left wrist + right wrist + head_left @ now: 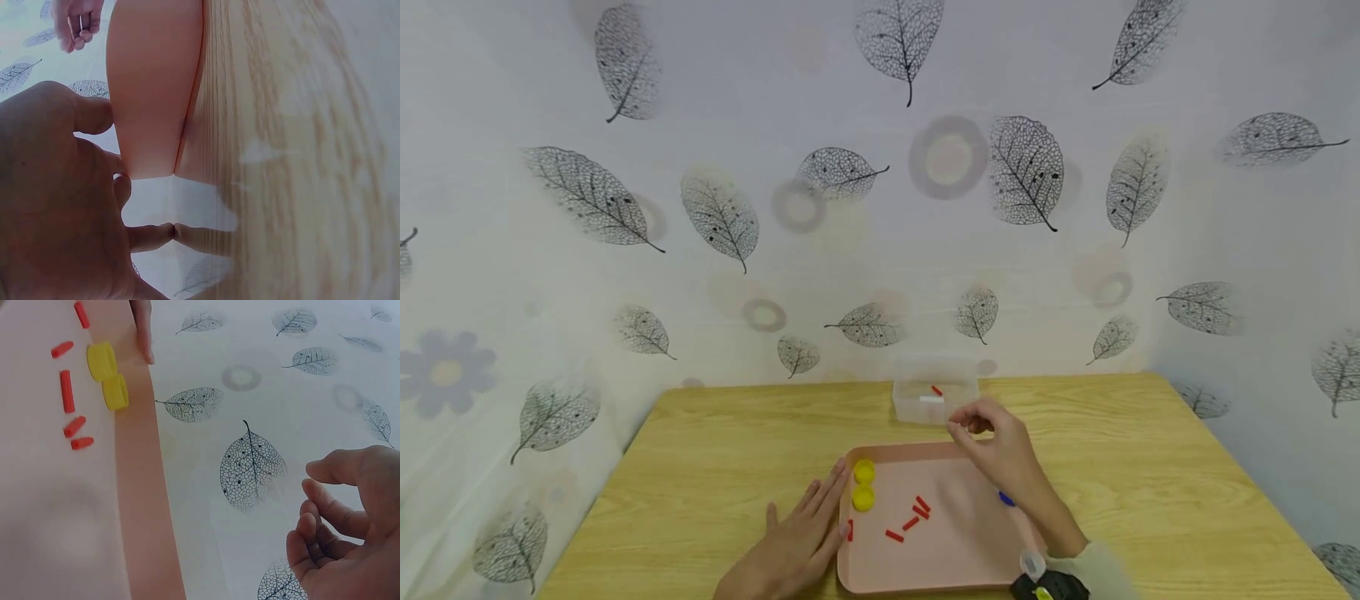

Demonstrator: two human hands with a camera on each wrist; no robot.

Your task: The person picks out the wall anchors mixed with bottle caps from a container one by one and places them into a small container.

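Note:
My left hand (797,542) rests with straight fingers against the left side of a pink tray (955,575); its fingertips touch the outer wall in the left wrist view. Over the tray's far right edge, close to a clear plastic box (913,410), is my right hand (1000,446). Its thumb and index tip stand slightly apart with nothing visible between them, the other fingers loosely curled, in the right wrist view. One red stick (936,390) shows in the box. Several short red sticks (67,391) lie in the tray. Two round yellow caps (863,498) sit by its left wall.
A blue piece (1006,498) at the tray's right side is partly hidden by the right forearm. A clear round piece (1032,565) is at the near right corner, beside a black wrist device (1060,586). The wooden table (700,450) meets a leaf-patterned curtain (850,250) behind.

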